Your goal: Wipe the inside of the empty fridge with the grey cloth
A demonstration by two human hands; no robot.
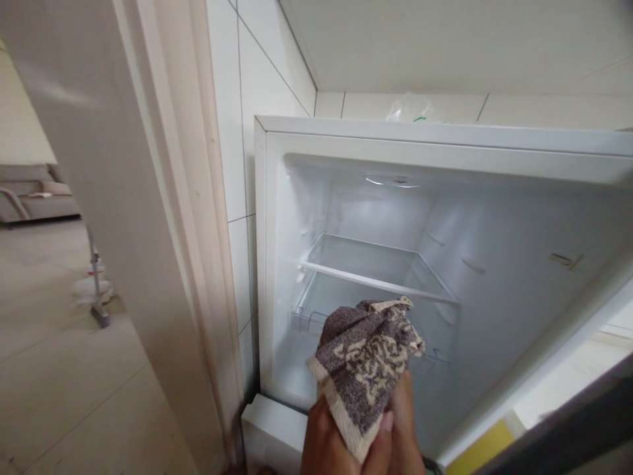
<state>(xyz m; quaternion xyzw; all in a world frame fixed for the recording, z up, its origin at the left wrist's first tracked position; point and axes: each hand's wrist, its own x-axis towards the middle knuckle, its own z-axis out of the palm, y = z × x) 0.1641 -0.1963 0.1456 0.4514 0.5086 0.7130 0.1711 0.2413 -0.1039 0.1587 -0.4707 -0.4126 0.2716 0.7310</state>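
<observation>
A brown cloth (366,363) with a cream pattern and cream edges is bunched up at the lower middle of the head view. My left hand (324,439) grips it from the left, its fingers mostly under the fabric. On the other side my right hand (398,422) is closed on the same cloth, close against the left. Both hands hold it up in front of an open white fridge (356,135). Behind the cloth are a glass shelf (370,257) with a white front edge and a lower glass shelf (316,297), partly hidden.
A wooden door frame (182,231) stands close on the left, beside a tiled wall (225,132). On top of the fridge lies a clear plastic bag (410,107). A white drawer front (274,429) juts out below. Beyond the doorway are a sofa (44,204) and a mop (99,313).
</observation>
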